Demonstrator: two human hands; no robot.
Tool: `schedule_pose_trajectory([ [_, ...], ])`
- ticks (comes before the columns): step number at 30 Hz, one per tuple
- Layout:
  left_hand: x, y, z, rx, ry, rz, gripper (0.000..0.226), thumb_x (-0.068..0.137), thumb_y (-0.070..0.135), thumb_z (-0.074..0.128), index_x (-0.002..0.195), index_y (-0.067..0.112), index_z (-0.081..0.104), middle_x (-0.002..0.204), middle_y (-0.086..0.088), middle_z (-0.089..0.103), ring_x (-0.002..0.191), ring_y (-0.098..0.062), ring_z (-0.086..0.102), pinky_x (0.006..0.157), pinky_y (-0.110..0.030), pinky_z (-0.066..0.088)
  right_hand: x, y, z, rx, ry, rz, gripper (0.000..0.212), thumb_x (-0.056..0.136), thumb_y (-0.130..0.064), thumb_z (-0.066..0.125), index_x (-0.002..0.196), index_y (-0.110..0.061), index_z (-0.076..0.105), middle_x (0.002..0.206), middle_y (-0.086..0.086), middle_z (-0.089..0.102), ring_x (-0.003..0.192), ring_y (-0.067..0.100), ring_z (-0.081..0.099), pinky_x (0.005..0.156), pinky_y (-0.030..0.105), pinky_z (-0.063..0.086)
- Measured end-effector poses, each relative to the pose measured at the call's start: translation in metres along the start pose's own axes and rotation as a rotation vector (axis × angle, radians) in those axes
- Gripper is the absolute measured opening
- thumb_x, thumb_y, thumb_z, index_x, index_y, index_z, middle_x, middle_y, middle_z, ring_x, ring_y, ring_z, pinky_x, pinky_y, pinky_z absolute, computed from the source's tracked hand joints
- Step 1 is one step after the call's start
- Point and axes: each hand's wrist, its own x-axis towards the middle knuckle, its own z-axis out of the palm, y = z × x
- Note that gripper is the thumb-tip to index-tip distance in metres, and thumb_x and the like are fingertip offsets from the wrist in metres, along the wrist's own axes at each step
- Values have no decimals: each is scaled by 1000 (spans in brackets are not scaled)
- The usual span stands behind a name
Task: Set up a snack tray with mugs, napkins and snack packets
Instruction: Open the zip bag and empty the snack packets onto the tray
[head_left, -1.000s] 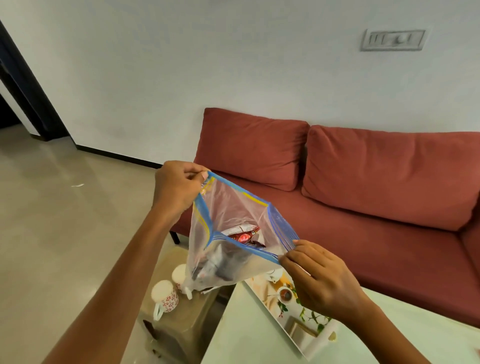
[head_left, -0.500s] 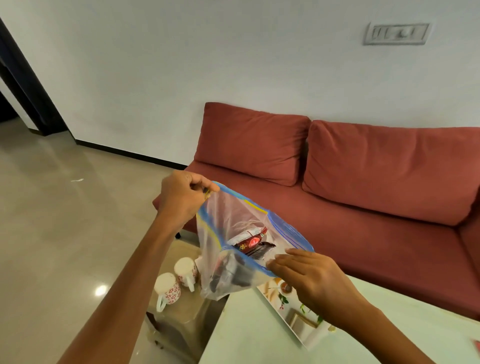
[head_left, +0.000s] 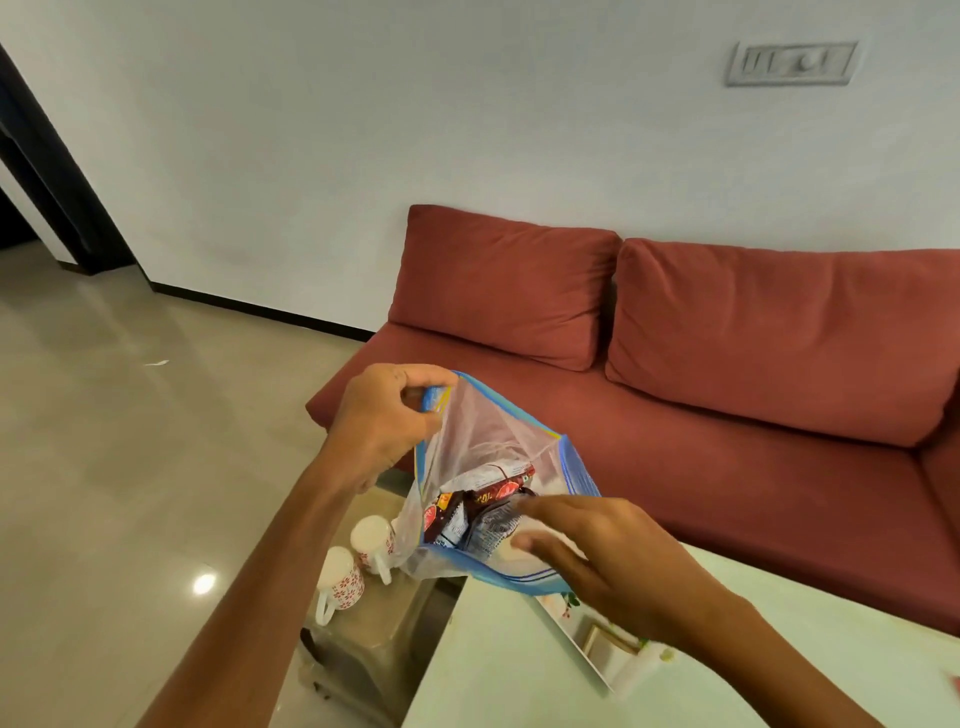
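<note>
L hand (head_left: 384, 421) is still pinching the upper-left rim of the zip bag (head_left: 493, 436), keeping it up w/ snack packets (head_left: 467, 514) lying inside. R hand (head_left: 597, 551), pinching the bag's near rim a sec ago, is now reaching into its mouth, fingers (head_left: 545, 512) straight, gripping nothing yet. Prob. going for a packet for the tray (head_left: 608, 654) just below the bag.

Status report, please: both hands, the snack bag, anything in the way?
Left hand pinches rim of clear blue-edged plastic zip bag. Right hand open, fingers at bag mouth over brown snack packets. Nothing blocks the mouth.
</note>
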Motion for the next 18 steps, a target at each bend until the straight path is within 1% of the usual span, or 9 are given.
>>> schedule_pose_trajectory([
  [3, -1, 1, 5, 6, 0, 12, 42, 72, -10, 60, 102, 19, 71, 102, 0, 71, 86, -10, 67, 80, -20, 51, 35, -1, 12, -119, -93, 44, 25, 96, -24, 44, 118, -12, 50, 121, 5, 59, 106, 28, 55, 83, 39, 46],
  [5, -2, 3, 10, 16, -1, 34, 39, 75, -7, 61, 103, 18, 70, 105, 0, 71, 88, -9, 66, 79, -11, 50, 55, -3, 27, -208, -186, 70, 25, 91, -6, 49, 116, -4, 47, 121, 12, 52, 108, 33, 54, 84, 39, 45],
  [7, -3, 6, 15, 48, -11, 49, 44, 75, -9, 58, 104, 21, 70, 107, 2, 70, 91, -7, 65, 73, 1, 45, 72, -1, 45, -323, -226, 89, 37, 85, 3, 53, 121, 3, 43, 126, 18, 46, 114, 34, 49, 90, 37, 43],
  [9, -3, 8, 19, 74, -23, 65, 50, 72, -13, 53, 105, 21, 70, 110, 2, 69, 96, -8, 64, 73, 4, 42, 86, 3, 62, -463, -286, 111, 51, 86, 4, 52, 132, 9, 32, 139, 28, 33, 130, 39, 34, 106, 40, 34],
  [10, -4, 9, 22, 79, -28, 72, 50, 72, -14, 53, 105, 20, 70, 111, 1, 69, 98, -9, 64, 75, 2, 43, 90, 7, 70, -520, -330, 135, 57, 87, 2, 51, 136, 11, 25, 144, 31, 26, 134, 42, 26, 111, 44, 29],
  [12, -6, 12, 25, 74, -44, 84, 48, 73, -13, 54, 105, 19, 70, 112, -1, 69, 101, -11, 64, 85, -10, 48, 95, 16, 85, -573, -418, 222, 67, 90, -4, 51, 140, 12, 11, 149, 32, 16, 138, 43, 16, 112, 48, 23],
  [14, -8, 14, 28, 60, -81, 116, 47, 73, -14, 54, 104, 18, 70, 112, -2, 70, 104, -12, 63, 92, -21, 49, 96, 26, 97, -577, -477, 300, 74, 91, -9, 53, 142, 10, 3, 151, 31, 10, 139, 44, 12, 112, 51, 20],
  [16, -10, 16, 29, 66, -118, 146, 48, 73, -16, 53, 103, 18, 71, 111, 1, 70, 105, -9, 63, 92, -18, 49, 98, 33, 105, -574, -460, 325, 68, 93, -7, 48, 142, 10, 3, 150, 32, 12, 138, 46, 14, 112, 52, 20],
  [18, -11, 17, 27, 74, -120, 160, 48, 74, -16, 52, 103, 18, 71, 110, 3, 70, 104, -6, 62, 90, -11, 47, 101, 37, 108, -551, -397, 326, 55, 95, 0, 40, 140, 13, 12, 146, 35, 22, 136, 48, 21, 110, 53, 23],
])
